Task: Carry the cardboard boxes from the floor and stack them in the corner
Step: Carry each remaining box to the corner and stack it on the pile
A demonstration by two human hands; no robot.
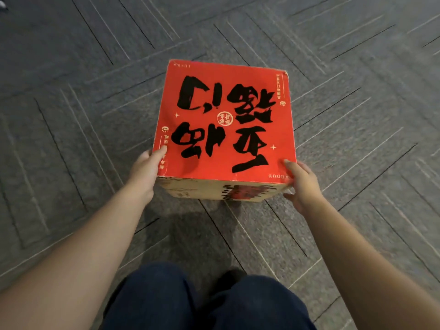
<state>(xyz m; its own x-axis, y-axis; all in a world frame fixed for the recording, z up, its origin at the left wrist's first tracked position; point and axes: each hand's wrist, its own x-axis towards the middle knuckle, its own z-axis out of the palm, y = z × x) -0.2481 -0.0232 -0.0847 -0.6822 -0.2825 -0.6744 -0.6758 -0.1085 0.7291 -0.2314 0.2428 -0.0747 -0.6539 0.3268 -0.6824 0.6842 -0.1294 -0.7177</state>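
Grey herringbone carpet floor (71, 115) fills the frame. At centre, a red-topped cardboard box (223, 122) is clamped between the left hand (145, 172) and right hand (301, 184), opposed for balance; apparently lifted clear, though contact below is hidden.

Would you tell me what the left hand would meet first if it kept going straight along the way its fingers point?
The left hand already grips the red-topped cardboard box at its left edge; pushed on, it would probably just slide along that side.
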